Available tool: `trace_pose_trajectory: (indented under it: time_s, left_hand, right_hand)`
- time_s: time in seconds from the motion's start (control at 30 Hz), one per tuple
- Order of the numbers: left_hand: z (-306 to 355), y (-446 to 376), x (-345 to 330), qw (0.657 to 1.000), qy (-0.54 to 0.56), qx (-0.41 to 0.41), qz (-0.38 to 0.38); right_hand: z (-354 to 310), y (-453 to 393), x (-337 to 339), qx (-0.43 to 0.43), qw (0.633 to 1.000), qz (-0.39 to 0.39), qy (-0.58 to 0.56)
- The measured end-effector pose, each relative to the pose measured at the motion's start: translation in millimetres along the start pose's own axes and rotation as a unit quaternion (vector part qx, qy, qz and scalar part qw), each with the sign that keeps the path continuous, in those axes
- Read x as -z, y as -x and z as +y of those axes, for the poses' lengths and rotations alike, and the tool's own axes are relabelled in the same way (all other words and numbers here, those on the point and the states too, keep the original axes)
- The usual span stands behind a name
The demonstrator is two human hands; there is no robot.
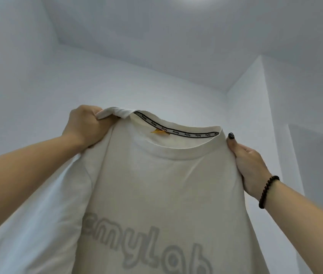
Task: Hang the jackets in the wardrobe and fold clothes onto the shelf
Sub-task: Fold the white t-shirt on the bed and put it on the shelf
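Cream cotton T-shirt with a grey printed logo hangs high before the white wall, light and limp. The left hand bunches one shoulder; the right hand pinches the other: sound hold points for folding.

Both forearms are bare, with no sleeves showing. A dark beaded bracelet circles the wrist of the right hand. Above the bracelet, its thumbnail carries dark polish.
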State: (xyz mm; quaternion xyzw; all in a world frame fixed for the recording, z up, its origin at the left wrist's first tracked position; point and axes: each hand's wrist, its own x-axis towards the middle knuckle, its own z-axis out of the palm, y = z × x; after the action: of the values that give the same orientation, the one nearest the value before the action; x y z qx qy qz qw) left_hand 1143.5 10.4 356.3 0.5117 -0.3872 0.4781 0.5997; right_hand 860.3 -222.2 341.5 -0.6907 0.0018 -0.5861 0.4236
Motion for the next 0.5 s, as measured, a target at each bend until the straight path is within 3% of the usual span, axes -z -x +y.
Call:
trace_pose_trajectory:
  time_s: [0.13, 0.23, 0.33, 0.5]
  left_hand:
    - [-28.0, 25.3, 18.2, 0.979, 0.091, 0.058, -0.171]
    - [-61.2, 55.3, 37.3, 0.939, 0.079, 0.104, -0.319]
    - [-110.5, 93.3, 39.2, 0.875, 0.028, 0.157, -0.457]
    - [-191.7, 178.7, 17.7, 0.789, -0.042, 0.219, -0.572]
  right_hand:
    - [42.8, 17.1, -11.6, -0.035, 0.999, -0.03, -0.009]
    - [84.3, 27.2, -6.6, -0.099, 0.985, -0.14, -0.012]
    - [132.9, 34.3, -0.7, -0.183, 0.936, -0.301, -0.005]
    - [223.5, 61.5, -8.5, -0.334, 0.848, -0.403, 0.082]
